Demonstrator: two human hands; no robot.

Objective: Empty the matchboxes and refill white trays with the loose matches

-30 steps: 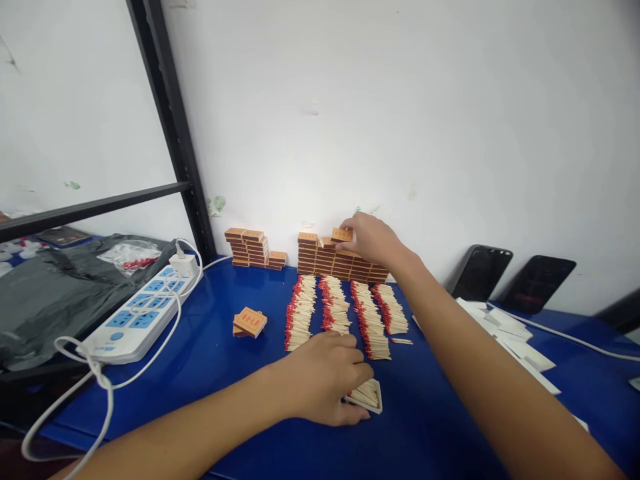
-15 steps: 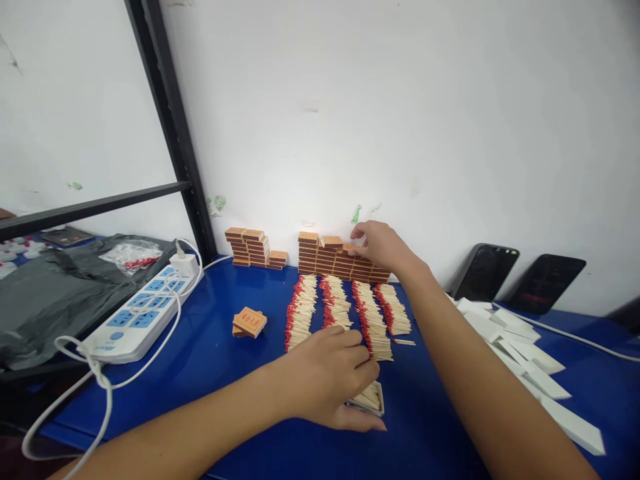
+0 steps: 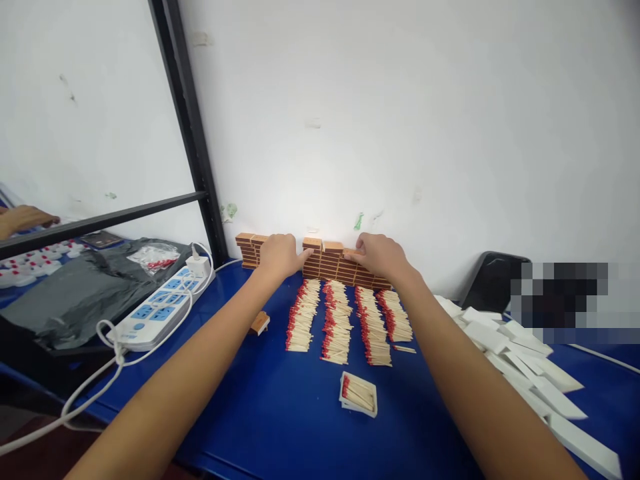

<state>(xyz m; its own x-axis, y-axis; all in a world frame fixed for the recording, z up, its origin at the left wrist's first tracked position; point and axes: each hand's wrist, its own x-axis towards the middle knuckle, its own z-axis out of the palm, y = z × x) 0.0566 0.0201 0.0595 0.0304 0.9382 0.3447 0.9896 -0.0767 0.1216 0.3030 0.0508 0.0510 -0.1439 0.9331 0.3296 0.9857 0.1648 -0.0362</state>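
Observation:
My left hand [image 3: 281, 255] is open by the left group of stacked matchboxes [image 3: 247, 252], its thumb stretched toward the end of the other stack and its fingers partly hidden. Thumb and fingertips of my right hand [image 3: 383, 257] are closed on a matchbox on top of the longer matchbox stack [image 3: 327, 267]. Several rows of red-tipped matches [image 3: 336, 323] lie in front of that stack. Closer to me rests a white matchbox tray [image 3: 373, 407] with matches in it. My left forearm partly covers a loose orange matchbox [image 3: 260, 323].
At left are a white power strip [image 3: 150, 323] with cables, a dark plastic bag [image 3: 85, 300] and a black metal frame [image 3: 187, 127]. White folded pieces [image 3: 530, 367] are piled at right, beside a black phone-like object [image 3: 493, 280]. Another person's hand [image 3: 25, 219] shows far left.
My left hand has left the tray of matches and moved up to the matchbox stacks. The right hand stays at the longer stack. The view has shifted slightly, and another person's hand has appeared at far left.

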